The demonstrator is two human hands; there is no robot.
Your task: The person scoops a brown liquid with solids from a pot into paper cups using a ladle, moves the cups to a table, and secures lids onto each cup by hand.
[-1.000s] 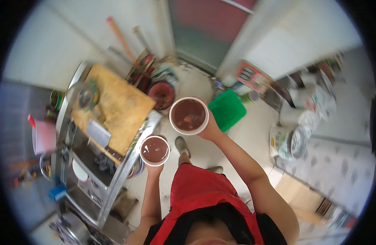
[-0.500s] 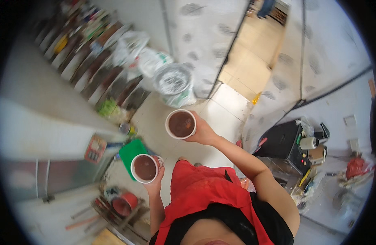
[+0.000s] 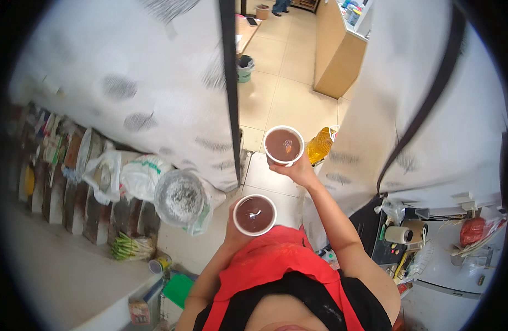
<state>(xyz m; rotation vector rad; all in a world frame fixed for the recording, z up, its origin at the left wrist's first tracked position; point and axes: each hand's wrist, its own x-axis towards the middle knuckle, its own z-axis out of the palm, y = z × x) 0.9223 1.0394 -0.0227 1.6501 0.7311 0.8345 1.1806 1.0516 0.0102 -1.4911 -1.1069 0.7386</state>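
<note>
Near cup [image 3: 255,215]: upright in front of the red apron [image 3: 276,256], mouth up, long axis roughly vertical.
Left hand [image 3: 235,230]: fingers gripping its side.
Far cup [image 3: 284,145]: farther forward, likewise upright, mouth up.
Right hand [image 3: 300,172]: fingers wrapped around it.
Curtains [image 3: 182,83]: parted over tiled floor [image 3: 271,83].

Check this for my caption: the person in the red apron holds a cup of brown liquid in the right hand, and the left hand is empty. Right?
No: the head view shows the left hand isn't empty but holds another cup of brown liquid.
</note>
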